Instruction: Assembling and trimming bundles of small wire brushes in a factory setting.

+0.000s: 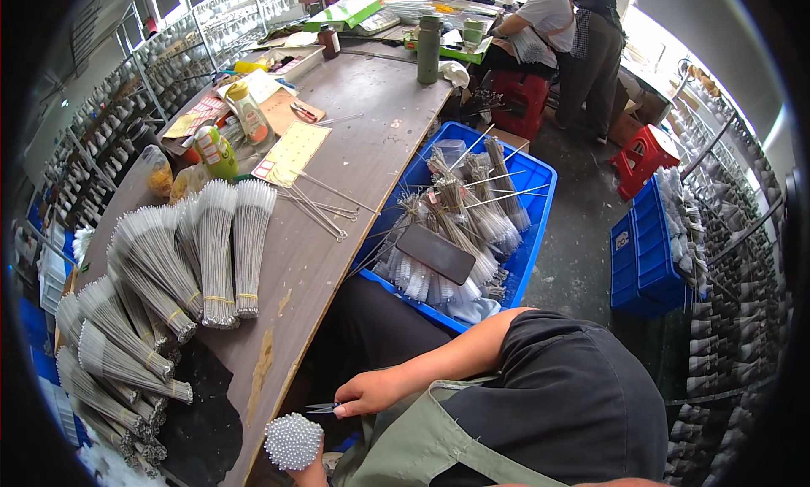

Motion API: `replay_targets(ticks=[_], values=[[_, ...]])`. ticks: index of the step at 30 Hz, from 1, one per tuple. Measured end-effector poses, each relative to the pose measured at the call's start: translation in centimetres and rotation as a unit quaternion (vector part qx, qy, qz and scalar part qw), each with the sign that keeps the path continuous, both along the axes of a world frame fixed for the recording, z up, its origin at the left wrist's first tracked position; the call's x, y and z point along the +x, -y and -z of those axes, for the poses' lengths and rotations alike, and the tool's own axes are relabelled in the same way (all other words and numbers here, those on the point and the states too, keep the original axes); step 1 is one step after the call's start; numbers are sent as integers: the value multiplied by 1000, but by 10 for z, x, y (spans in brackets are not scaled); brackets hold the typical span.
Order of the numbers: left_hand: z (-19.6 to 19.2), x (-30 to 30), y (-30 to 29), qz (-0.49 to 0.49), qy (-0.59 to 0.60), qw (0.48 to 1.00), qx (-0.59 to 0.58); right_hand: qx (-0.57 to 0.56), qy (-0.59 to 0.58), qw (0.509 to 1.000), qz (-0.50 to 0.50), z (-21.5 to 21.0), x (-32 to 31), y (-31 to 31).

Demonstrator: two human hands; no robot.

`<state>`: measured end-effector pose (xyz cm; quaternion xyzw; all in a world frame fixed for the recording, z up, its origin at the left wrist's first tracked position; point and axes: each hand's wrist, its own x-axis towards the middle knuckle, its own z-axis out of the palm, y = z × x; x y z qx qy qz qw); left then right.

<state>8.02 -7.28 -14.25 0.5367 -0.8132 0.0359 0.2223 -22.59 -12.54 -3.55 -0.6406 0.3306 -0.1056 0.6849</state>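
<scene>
Low in the picture, beside the table edge, my left hand [312,473] is closed round a bundle of thin wire brushes [294,441]. Its round end of white tips faces up, and its lower part is hidden. Just above it, my right hand [368,393] grips a small metal tool with two thin pointed blades [321,408], like snips. The blades point left, slightly apart, over the bundle's upper right side. Many tied bundles of similar white-tipped wire brushes [217,251] lie on the left of the table [354,107].
A blue crate [540,225] holding brush bundles and a dark phone [435,253] stands right of the table. On the table are a yellow card [291,154], bottles [247,111] and loose wires. Red stools [645,159], another blue crate [645,259] and people [540,23] are farther off.
</scene>
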Motion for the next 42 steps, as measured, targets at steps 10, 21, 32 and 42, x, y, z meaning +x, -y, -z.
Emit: replay_targets(ticks=[10,21,32,42], values=[[-25,-20,0,-16,-24,999,-15,-5,-15,1000,5,-8,-3,5],[-93,-46,1,26,141,989,-42,-4,10,1000,29,-9,-1,-8],[-76,-50,22,79,44,994,-55,100,-1,994,36,-49,-9,1],[-33,-33,2,17,-94,988,125,112,15,993,-29,-59,2,0]])
